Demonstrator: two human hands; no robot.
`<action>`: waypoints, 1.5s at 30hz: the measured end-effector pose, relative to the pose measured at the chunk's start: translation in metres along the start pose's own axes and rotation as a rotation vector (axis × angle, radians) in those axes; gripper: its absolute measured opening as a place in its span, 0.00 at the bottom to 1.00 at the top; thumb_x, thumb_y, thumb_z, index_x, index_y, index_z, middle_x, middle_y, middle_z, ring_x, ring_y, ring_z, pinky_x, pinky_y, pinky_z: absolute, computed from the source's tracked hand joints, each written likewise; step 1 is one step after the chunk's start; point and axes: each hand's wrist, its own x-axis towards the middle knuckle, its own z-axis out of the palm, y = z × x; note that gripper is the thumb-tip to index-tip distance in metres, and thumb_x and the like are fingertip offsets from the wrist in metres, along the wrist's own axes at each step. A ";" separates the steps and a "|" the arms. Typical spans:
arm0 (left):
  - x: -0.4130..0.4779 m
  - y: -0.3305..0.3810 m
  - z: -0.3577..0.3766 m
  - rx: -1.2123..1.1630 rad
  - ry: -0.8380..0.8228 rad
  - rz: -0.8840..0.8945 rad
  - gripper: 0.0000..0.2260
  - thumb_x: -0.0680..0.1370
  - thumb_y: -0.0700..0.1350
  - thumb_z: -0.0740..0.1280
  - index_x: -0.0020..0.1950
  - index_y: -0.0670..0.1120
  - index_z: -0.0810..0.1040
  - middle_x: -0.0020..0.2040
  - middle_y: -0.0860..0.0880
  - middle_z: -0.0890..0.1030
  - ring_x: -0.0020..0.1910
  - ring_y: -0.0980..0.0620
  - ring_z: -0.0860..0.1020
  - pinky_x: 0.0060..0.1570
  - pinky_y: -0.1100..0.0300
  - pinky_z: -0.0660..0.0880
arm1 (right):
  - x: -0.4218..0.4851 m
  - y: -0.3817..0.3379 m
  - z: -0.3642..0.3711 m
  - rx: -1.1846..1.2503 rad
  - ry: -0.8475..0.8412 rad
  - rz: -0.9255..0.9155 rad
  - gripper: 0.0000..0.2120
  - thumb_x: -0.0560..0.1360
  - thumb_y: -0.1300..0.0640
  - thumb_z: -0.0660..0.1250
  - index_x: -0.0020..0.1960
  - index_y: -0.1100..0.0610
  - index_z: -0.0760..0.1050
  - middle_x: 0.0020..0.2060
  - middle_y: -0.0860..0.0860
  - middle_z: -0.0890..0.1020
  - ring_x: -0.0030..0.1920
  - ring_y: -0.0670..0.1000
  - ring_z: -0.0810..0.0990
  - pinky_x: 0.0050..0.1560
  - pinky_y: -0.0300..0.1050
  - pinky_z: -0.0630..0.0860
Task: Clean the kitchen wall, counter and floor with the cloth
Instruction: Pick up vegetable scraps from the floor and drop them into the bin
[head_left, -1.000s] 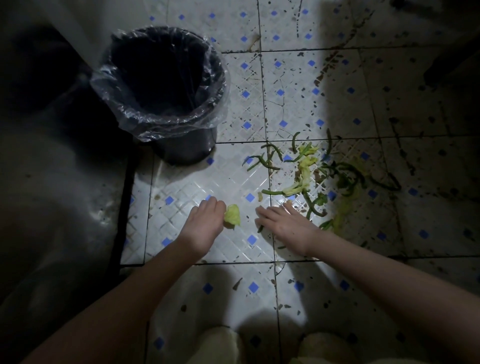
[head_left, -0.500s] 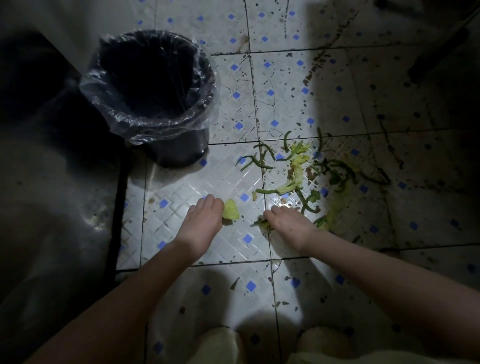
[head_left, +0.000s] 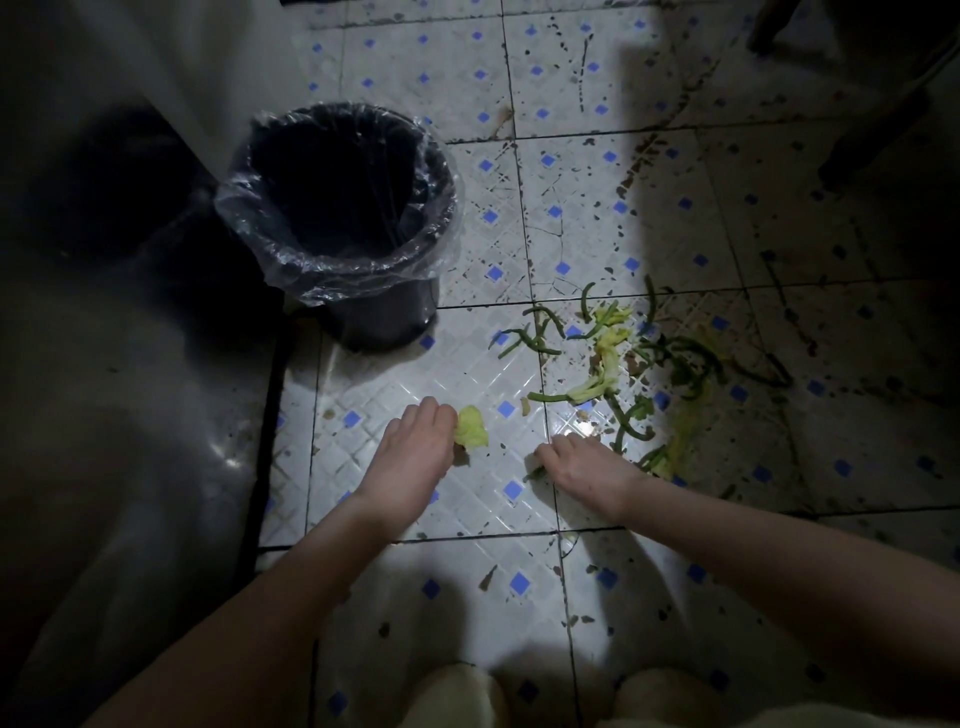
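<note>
I look down at a dirty white tiled floor (head_left: 467, 374) with small blue diamonds. My left hand (head_left: 415, 452) rests low on the floor, its fingers closed on a pale green leaf scrap (head_left: 471, 427). To its right, my right hand (head_left: 587, 467) presses its curled fingers on a small green scrap (head_left: 535, 473) at the tile joint. A scatter of green bean pieces and yellowish leaves (head_left: 608, 358) lies beyond my right hand. No cloth is in view.
A black waste bin (head_left: 343, 223) lined with a clear plastic bag stands open behind my left hand. A dark cabinet or wall (head_left: 130, 364) fills the left side. Dark stains (head_left: 654, 156) spot the tiles to the right. Pale slippers (head_left: 457, 691) show at the bottom edge.
My right hand has pulled back toward me and curled its fingers over a small green scrap. My left hand has kept the leaf. The view has tilted so the bin sits lower.
</note>
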 end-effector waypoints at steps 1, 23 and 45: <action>0.000 0.000 -0.002 -0.003 0.012 0.002 0.14 0.77 0.37 0.62 0.61 0.46 0.67 0.57 0.48 0.69 0.55 0.49 0.69 0.56 0.58 0.68 | -0.002 0.000 0.000 -0.007 -0.012 0.005 0.27 0.68 0.72 0.65 0.64 0.60 0.62 0.57 0.59 0.72 0.55 0.56 0.72 0.58 0.51 0.74; 0.042 -0.019 -0.176 0.226 0.440 -0.121 0.13 0.76 0.39 0.65 0.59 0.45 0.68 0.55 0.45 0.70 0.54 0.43 0.71 0.49 0.52 0.68 | 0.008 0.047 -0.191 0.065 0.419 0.225 0.18 0.70 0.72 0.60 0.56 0.57 0.68 0.45 0.54 0.74 0.39 0.50 0.66 0.38 0.43 0.64; 0.032 -0.085 -0.175 0.183 0.493 -0.341 0.13 0.79 0.45 0.60 0.63 0.46 0.69 0.62 0.44 0.71 0.59 0.42 0.71 0.52 0.49 0.68 | 0.115 -0.001 -0.297 -0.102 0.591 0.084 0.17 0.73 0.69 0.60 0.60 0.59 0.69 0.53 0.58 0.74 0.54 0.60 0.75 0.46 0.50 0.67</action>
